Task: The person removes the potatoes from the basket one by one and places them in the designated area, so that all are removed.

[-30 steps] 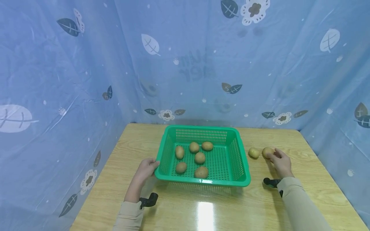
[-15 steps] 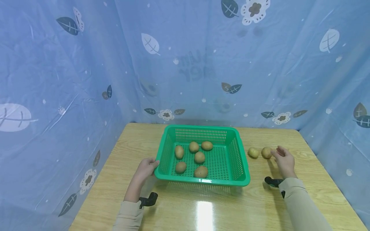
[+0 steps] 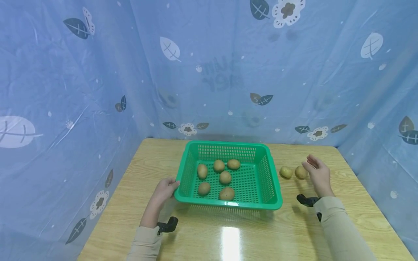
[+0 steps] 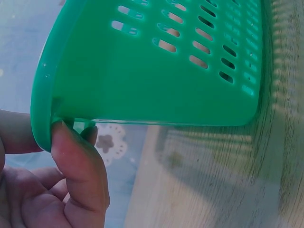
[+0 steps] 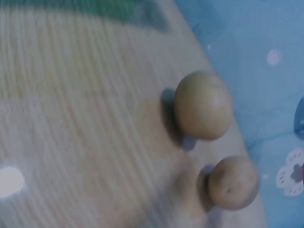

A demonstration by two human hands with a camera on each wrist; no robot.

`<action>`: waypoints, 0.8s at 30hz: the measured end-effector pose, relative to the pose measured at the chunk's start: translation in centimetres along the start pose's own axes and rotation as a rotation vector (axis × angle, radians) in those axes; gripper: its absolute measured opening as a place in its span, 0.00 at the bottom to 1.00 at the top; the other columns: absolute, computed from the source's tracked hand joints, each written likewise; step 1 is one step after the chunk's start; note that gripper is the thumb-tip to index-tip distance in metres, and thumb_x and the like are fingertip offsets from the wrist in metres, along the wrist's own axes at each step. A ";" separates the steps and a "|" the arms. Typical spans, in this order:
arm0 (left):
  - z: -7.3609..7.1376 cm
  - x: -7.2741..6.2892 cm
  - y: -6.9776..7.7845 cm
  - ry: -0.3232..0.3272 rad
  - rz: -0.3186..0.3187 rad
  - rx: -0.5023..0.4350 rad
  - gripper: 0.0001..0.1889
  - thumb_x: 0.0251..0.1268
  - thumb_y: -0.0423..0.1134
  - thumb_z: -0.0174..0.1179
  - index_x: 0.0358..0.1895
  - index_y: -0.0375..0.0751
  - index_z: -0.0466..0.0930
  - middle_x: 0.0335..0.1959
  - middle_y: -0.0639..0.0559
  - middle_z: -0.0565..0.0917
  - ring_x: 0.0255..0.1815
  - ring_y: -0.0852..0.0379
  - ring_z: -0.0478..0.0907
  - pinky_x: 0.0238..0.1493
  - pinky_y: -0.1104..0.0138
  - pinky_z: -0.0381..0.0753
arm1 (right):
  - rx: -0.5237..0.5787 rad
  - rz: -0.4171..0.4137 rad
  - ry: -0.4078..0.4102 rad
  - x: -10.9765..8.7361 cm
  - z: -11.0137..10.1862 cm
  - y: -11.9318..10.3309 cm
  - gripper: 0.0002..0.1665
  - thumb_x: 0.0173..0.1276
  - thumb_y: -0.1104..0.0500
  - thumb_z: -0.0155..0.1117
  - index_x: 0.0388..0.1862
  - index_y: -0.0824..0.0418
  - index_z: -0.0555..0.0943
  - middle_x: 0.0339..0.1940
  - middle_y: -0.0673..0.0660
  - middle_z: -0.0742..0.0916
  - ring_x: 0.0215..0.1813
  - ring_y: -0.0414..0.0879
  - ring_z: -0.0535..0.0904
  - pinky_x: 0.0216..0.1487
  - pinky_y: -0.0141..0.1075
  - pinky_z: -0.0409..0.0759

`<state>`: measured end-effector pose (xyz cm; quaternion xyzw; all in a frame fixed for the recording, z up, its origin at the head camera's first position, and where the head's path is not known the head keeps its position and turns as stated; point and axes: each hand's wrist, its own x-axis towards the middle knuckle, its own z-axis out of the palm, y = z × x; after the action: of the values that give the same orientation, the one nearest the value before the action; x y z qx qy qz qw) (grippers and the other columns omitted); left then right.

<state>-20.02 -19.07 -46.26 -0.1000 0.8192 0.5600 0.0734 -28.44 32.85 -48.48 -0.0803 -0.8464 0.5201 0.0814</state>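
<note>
In the head view my left hand [image 3: 165,189] grips the green plastic basket [image 3: 228,207] at its near left corner. The left wrist view shows a thumb and finger pinching the basket's rim [image 4: 42,95]. Several brown potatoes, one of them a larger potato [image 3: 226,194], lie spread on the basket's slotted floor. On the table to the right of the basket sit a yellowish potato [image 3: 286,172] and a browner potato [image 3: 300,172]. Just right of the browner one, my right hand [image 3: 319,175] is held with loosely extended fingers and nothing in it. No right fingers show in the right wrist view.
The wooden table [image 3: 261,235] bears a bright light reflection near its front. Blue patterned curtains [image 3: 209,90] enclose the back and sides. A black wrist-camera mount [image 3: 168,225] sticks out from the left wrist, another mount [image 3: 307,200] from the right.
My right hand has come off the browner potato, shifting right and then a little up and away, its fingers straightening. Both loose potatoes stay on the table. My left hand keeps its grip on the basket.
</note>
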 end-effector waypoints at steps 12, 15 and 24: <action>0.1 0.3 -0.2 0.006 -0.004 0.005 0.14 0.73 0.36 0.46 0.44 0.27 0.77 0.32 0.44 0.81 0.31 0.57 0.78 0.35 0.66 0.78 | 0.036 -0.103 -0.046 -0.2 0.6 -2.9 0.42 0.70 0.41 0.52 0.75 0.60 0.54 0.73 0.65 0.64 0.71 0.57 0.62 0.57 0.18 0.68; 0.0 0.2 -0.2 0.005 -0.001 0.005 0.14 0.73 0.36 0.46 0.44 0.27 0.77 0.32 0.44 0.81 0.31 0.57 0.77 0.34 0.66 0.78 | 0.039 -0.118 -0.051 -0.3 0.7 -3.7 0.42 0.70 0.42 0.53 0.75 0.60 0.54 0.73 0.64 0.65 0.71 0.57 0.62 0.57 0.18 0.67; 0.0 0.0 -0.2 0.008 0.008 -0.003 0.14 0.73 0.36 0.47 0.45 0.27 0.77 0.33 0.43 0.81 0.30 0.57 0.78 0.33 0.67 0.78 | 0.056 -0.189 -0.061 -0.9 1.5 -6.3 0.40 0.69 0.44 0.56 0.74 0.57 0.58 0.72 0.63 0.67 0.71 0.51 0.64 0.59 0.19 0.67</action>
<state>-20.00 -19.14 -46.41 -0.0991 0.8189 0.5611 0.0681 -28.24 28.55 -43.60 0.0180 -0.8373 0.5360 0.1063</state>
